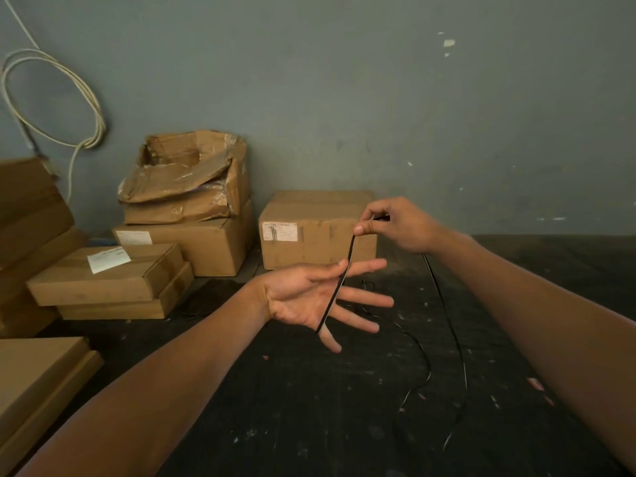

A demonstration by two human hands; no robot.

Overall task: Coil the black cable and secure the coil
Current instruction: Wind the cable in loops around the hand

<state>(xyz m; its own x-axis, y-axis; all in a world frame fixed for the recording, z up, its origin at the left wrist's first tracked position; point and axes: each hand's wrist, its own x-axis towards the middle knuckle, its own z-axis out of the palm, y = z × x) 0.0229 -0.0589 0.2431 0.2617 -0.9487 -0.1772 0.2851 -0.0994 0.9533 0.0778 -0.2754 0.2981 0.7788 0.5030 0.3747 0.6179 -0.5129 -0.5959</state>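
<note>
Pinching the cable (pixel 339 290) between thumb and forefinger, the right hand (pixel 399 225) holds it taut, up and right of the left hand (pixel 309 297). That hand is spread flat, palm up, gripping nothing; the cable crosses its fingers (pixel 364 296) and passes under its lower edge. More cable trails from the right hand down to the dark floor (pixel 309 407), bare below the left hand. Boxes (pixel 316 228) stand behind it.
</note>
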